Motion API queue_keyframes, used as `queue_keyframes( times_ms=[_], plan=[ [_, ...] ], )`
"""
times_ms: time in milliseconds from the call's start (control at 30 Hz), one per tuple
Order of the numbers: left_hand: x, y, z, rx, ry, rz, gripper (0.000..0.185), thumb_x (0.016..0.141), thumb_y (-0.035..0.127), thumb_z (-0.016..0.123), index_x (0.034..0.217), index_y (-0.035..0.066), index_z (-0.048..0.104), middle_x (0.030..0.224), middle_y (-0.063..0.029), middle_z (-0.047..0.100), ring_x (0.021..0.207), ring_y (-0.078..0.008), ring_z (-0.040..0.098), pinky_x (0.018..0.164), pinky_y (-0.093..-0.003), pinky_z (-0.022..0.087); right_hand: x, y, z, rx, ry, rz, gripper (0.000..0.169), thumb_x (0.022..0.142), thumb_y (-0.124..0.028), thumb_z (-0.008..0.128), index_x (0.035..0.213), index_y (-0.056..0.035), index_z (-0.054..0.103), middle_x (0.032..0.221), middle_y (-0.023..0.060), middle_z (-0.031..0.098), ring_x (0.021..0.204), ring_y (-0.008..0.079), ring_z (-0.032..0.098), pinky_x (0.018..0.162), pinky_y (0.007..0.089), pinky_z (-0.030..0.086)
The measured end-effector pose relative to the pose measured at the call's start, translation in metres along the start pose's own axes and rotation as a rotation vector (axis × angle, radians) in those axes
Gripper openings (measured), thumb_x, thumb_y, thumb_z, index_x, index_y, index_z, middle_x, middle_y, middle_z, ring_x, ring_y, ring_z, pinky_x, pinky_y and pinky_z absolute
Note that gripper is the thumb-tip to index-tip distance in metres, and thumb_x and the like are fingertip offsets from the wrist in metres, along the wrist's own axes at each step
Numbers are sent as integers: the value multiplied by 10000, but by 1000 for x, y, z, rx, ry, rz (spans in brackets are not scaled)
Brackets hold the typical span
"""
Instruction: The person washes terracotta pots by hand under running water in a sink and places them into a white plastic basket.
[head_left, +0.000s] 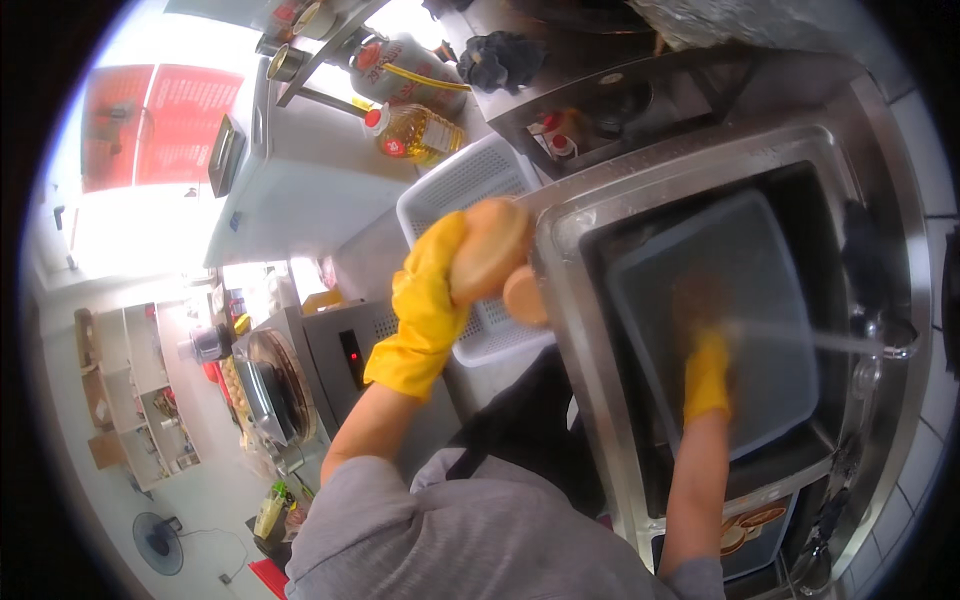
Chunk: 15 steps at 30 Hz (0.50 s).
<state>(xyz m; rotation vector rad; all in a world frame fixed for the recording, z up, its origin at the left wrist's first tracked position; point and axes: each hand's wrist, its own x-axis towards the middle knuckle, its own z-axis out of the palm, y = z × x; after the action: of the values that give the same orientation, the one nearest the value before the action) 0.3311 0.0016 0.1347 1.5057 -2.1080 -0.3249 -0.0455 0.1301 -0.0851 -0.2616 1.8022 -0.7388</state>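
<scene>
My left hand (429, 311), in a yellow rubber glove, grips a tan round bowl-like dish (489, 249) above a white perforated plastic basket (480, 176). Another tan round dish (527, 295) shows at the basket's sink side. In the steel sink (592, 217), my right hand (707, 375), also gloved in yellow, reaches into a greyish plastic tub (780, 300). Motion and water blur its fingers and a brownish patch (697, 296) beyond them; whether it holds something is unclear. A stream of water (802, 337) runs from the faucet (896, 341) across the tub.
Several tan dishes (754, 525) lie in a second basin beside the first. Behind the basket stand a cooking oil bottle (420, 135) and a gas cylinder (409, 75). A steel stove frame (600, 112) borders the sink. A grey appliance with a red display (351, 356) is to my left.
</scene>
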Motion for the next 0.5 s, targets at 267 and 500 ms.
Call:
queue_keyframes(
  times_ms=[267,500],
  plan=[
    [-13,-116,80,271,-181,-255,527,996,123,540,1508,176,427,1620,-116,351,1419,-332,440,1169,-421,354,-48,20,-34,548,-365,231,447,998,-446,573,1175,-36,590,856,86,587,662,132,585,535,230,453],
    [2,-90,108,485,-365,-135,585,983,162,499,1545,224,348,1649,-166,252,1443,-381,382,1186,-390,343,-30,45,-63,1304,-990,410,444,997,-448,587,1253,-88,543,885,82,563,732,142,580,654,278,465]
  ],
)
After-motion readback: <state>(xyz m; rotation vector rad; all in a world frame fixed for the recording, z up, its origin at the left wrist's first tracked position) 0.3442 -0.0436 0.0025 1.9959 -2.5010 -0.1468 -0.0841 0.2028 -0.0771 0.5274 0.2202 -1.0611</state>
